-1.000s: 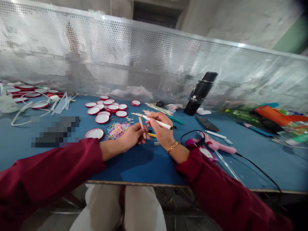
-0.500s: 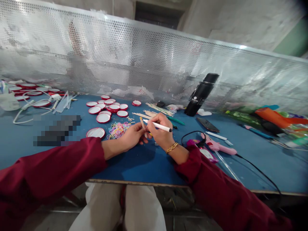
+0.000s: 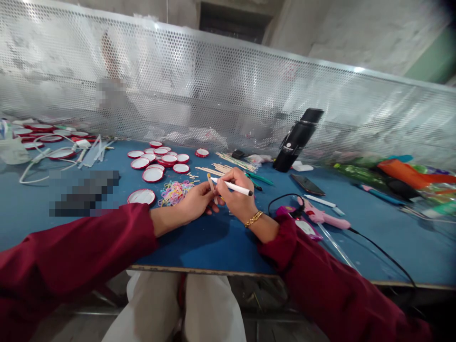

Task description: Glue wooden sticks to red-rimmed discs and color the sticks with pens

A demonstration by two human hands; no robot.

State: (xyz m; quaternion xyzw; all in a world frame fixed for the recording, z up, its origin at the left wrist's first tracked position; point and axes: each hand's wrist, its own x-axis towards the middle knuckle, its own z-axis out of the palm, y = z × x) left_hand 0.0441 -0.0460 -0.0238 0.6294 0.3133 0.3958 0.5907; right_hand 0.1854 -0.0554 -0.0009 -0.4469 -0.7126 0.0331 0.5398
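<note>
My left hand (image 3: 195, 199) pinches a short wooden stick (image 3: 210, 182) and holds it upright over the blue table (image 3: 213, 242). My right hand (image 3: 237, 194) grips a white pen (image 3: 232, 186), its tip pointing left and touching the stick. Both hands meet at the table's middle. A pile of coloured rubber bands (image 3: 173, 192) lies just left of my left hand, and more wooden sticks (image 3: 223, 167) lie beyond the hands.
Several red-rimmed round lids (image 3: 154, 161) lie at back left. A pink glue gun (image 3: 320, 216) with a black cable, a phone (image 3: 307, 184) and a black bottle (image 3: 296, 140) are at right. A perforated metal screen (image 3: 228, 95) fences the back.
My right hand has moved the pen slightly left and down toward the stick. The left hand has lifted the stick a little. The view has shifted slightly.
</note>
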